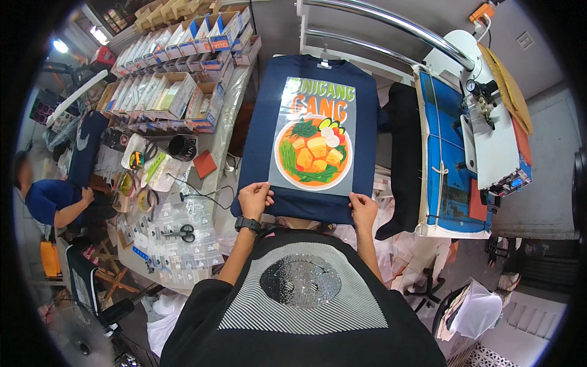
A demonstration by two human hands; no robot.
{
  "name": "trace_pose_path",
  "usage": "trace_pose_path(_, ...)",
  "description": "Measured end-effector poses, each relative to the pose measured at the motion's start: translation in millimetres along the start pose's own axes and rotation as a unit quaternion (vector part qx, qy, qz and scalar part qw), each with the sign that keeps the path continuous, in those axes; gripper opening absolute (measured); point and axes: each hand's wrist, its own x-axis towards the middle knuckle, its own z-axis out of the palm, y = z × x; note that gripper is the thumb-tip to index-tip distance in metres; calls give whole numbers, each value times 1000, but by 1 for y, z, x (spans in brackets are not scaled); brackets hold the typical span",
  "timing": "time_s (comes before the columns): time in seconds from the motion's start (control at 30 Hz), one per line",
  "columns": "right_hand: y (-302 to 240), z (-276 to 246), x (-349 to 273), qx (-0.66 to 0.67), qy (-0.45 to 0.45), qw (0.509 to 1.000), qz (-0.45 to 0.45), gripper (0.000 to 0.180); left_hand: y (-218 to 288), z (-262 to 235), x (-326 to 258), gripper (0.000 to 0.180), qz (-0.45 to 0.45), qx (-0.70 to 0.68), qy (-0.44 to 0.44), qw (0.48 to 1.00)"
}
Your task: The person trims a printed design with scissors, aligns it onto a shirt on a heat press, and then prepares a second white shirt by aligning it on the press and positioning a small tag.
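Observation:
A navy T-shirt [252,147] lies spread flat in front of me, its collar at the far end. On its chest rests a clear transfer film [280,104] printed with green and orange lettering above a bowl of soup with vegetables. My left hand [255,199] pinches the film's near left corner between thumb and fingers. At the near right corner, my right hand [363,210] does the same. The film looks flat against the shirt. A dark watch is on my left wrist.
To the right stands a heat press [449,159] with a blue pad and a gauge. The left table holds stacked cardboard boxes [162,95], scissors [183,233], tape rolls, a black mug [181,147] and small plastic packets. A person in blue [52,202] sits at far left.

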Motion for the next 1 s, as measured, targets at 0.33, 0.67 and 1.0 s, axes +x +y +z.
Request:
trace_pose_path(0.33,2,-2,0,8,-8,1000,-13,22,3,0,-2,24,2,10,1,1000)
trace_pose_path(0.67,0,-2,-1,20,-3,1000,-4,22,5,1,-5,27,-18,-16,0,1000)
trace_pose_path(1.0,-5,1,-4,-3,5,1000,-25,20,-4,0,-1,24,-6,-10,7,1000)
